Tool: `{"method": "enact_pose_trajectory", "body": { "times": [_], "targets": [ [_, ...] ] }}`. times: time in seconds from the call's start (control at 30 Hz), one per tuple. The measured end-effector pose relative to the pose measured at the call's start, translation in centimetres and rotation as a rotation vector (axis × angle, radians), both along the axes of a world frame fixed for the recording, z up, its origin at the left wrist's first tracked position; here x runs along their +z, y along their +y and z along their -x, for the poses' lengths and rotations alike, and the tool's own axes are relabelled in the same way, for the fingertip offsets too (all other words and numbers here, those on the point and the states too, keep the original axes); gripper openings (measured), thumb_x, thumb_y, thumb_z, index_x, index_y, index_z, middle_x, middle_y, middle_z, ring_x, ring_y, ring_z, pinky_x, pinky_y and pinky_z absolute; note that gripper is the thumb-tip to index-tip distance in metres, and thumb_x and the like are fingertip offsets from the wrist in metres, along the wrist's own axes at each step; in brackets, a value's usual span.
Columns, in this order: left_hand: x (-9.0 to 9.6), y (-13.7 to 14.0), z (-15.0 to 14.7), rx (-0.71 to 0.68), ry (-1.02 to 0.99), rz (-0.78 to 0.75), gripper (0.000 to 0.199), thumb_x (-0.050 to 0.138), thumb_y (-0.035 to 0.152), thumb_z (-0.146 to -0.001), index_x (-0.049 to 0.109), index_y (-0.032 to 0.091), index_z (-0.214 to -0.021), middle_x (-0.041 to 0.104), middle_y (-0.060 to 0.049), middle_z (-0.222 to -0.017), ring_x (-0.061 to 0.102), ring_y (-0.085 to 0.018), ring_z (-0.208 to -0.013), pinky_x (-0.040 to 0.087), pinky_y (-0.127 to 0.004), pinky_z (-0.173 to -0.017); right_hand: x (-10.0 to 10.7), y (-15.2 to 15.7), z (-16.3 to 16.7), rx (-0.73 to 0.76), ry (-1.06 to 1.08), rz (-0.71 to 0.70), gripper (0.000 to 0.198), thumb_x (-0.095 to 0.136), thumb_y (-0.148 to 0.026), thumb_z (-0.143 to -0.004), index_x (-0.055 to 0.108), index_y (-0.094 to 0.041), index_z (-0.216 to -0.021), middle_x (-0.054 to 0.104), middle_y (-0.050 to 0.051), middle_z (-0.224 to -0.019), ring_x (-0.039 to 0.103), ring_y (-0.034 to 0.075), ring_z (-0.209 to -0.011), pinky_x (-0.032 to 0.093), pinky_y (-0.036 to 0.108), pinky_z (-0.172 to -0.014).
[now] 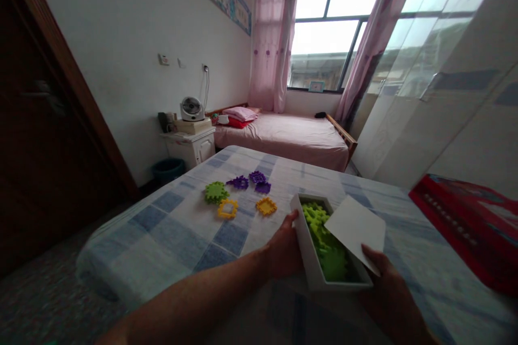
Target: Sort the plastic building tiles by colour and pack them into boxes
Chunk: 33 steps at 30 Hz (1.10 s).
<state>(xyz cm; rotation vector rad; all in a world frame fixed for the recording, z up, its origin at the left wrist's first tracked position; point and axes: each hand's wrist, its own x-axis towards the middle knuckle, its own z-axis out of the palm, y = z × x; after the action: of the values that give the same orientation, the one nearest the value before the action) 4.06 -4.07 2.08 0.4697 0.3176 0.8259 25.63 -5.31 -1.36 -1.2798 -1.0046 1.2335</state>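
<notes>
A white box [304, 248] holding several green toothed plastic pieces [329, 248] is tilted towards me above the bed. My left hand [285, 248] grips its left wall, with the thumb near the top edge. A white card [358, 223] lies slanted across the box's right side, hiding part of the inside. My right hand [388, 285] pinches the card's lower corner under its thumb; its other fingers are hidden beside the box. Left of the box lie two yellow square frames [227, 208], a green piece [216, 192] and several purple pieces [257, 177].
The checked cloth [178, 232] covers the surface under the box. A red box [469, 226] stands at the right edge. Farther back are a pink bed [283, 132], a white cabinet [190, 145] with a small fan [192, 109], and a bin [169, 170].
</notes>
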Motion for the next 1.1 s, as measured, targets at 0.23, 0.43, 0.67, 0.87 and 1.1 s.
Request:
{"method": "enact_pose_trajectory", "body": {
  "times": [0.23,0.43,0.67,0.87,1.1],
  "targets": [
    [-0.1,0.3,1.0,-0.074,-0.113,0.039,0.073,0.037,0.069,-0.078,0.059,0.008,-0.114,0.07,-0.016,-0.096,0.065,-0.028,-0.092,0.045,-0.042,-0.086,3.0,-0.7,3.0,0.15,0.284,0.138,0.038,0.065,-0.039,-0.064,0.067,-0.021,-0.097,0.072,0.006,-0.085,0.065,0.03,-0.092,0.053,0.039,-0.078],
    [-0.8,0.6,1.6,-0.02,-0.145,0.01,0.069,0.039,0.066,-0.079,0.06,0.009,-0.113,0.071,-0.016,-0.091,0.066,-0.028,-0.088,0.047,-0.041,-0.083,4.6,-1.4,4.4,0.185,0.382,0.14,0.043,0.062,-0.047,-0.066,0.068,-0.021,-0.1,0.07,0.007,-0.102,0.058,0.031,-0.109,0.049,0.043,-0.09],
    [0.0,0.8,2.3,0.023,-0.139,-0.016,0.061,0.039,0.057,-0.084,0.061,0.005,-0.109,0.07,-0.017,-0.099,0.066,-0.025,-0.088,0.044,-0.037,-0.088,5.6,-1.5,4.7,0.199,0.466,0.102,0.044,0.069,-0.04,-0.062,0.065,-0.016,-0.099,0.066,0.011,-0.111,0.055,0.033,-0.114,0.043,0.049,-0.096],
    [1.5,1.6,4.1,0.171,-0.037,-0.053,0.064,0.04,0.056,-0.082,0.055,0.007,-0.119,0.069,-0.016,-0.101,0.065,-0.028,-0.094,0.046,-0.042,-0.088,4.9,-1.2,4.1,0.208,0.441,0.096,0.041,0.066,-0.039,-0.066,0.063,-0.016,-0.1,0.067,0.012,-0.109,0.058,0.033,-0.109,0.046,0.051,-0.092],
    [6.6,2.5,13.6,0.653,0.298,-0.044,0.056,0.041,0.052,-0.084,0.056,0.01,-0.118,0.072,-0.012,-0.086,0.068,-0.027,-0.081,0.053,-0.042,-0.077,3.2,-0.2,2.8,0.278,0.431,0.117,0.041,0.063,-0.042,-0.068,0.064,-0.017,-0.1,0.066,0.014,-0.112,0.057,0.033,-0.111,0.046,0.05,-0.091]
  ]
}}
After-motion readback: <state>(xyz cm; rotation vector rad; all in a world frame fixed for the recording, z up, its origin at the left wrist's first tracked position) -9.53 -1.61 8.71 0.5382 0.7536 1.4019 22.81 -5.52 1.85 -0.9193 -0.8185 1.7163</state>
